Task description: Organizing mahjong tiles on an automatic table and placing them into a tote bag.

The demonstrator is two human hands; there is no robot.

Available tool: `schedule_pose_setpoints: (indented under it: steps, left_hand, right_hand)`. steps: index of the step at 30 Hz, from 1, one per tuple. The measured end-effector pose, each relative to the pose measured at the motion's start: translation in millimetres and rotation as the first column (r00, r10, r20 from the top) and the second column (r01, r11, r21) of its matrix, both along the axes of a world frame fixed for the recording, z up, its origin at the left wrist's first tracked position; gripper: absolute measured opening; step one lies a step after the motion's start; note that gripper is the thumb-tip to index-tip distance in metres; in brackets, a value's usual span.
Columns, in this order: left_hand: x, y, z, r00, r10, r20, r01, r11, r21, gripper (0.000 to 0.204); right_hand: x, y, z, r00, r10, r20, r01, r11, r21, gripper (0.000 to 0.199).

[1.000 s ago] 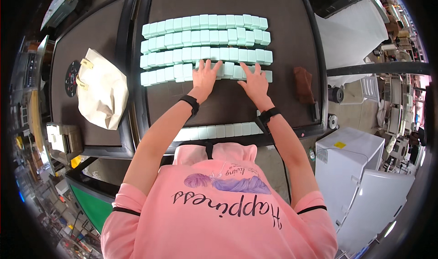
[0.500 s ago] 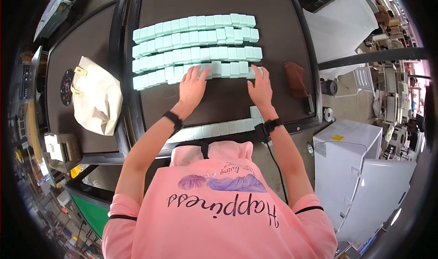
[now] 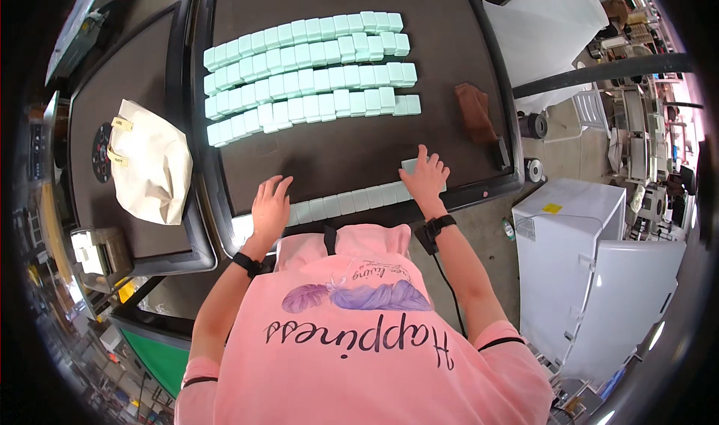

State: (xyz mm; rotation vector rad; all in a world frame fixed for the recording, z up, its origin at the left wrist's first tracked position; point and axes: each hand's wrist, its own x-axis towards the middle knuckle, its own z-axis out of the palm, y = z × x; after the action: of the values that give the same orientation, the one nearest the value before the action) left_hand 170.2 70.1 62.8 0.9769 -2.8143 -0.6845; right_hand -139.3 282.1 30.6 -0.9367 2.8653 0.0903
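Observation:
Pale green mahjong tiles, backs up, form several long rows [image 3: 307, 80] at the far side of the dark table. A nearer row [image 3: 344, 202] runs along the near edge, with one tile [image 3: 409, 165] jutting out at its right end. My left hand [image 3: 269, 208] reaches over the left part of the near row, its fingers stretched out and holding nothing. At the right end, my right hand [image 3: 425, 179] has spread fingers, the thumb close to the jutting tile. Whether the thumb touches that tile I cannot tell. Both wrists wear black bands.
A brown cloth pouch [image 3: 475, 112] lies at the table's right side. On the adjoining table [image 3: 146, 73] to the left sits a cream bag [image 3: 153, 163]. A black raised frame [image 3: 511, 163] borders the table. White cabinets [image 3: 569, 275] stand on the floor at the right.
Both hands have come back from the nearest far row to the near row, the left going further left. The far rows stay in place; the whole view has shifted slightly.

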Motion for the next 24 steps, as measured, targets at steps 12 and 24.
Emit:
schedule_pose_setpoints:
  steps: [12, 24]
  left_hand:
    - [45, 2, 4, 0.993, 0.114, 0.027, -0.115, 0.992, 0.05, 0.048]
    - [87, 10, 6, 0.984, 0.153, 0.086, -0.155, 0.988, 0.024, 0.059]
  right_hand:
    - [-93, -98, 11, 0.994, -0.114, 0.005, 0.11, 0.948, -0.299, 0.059]
    - [-91, -97, 4, 0.996, 0.013, 0.093, 0.031, 0.893, -0.449, 0.049]
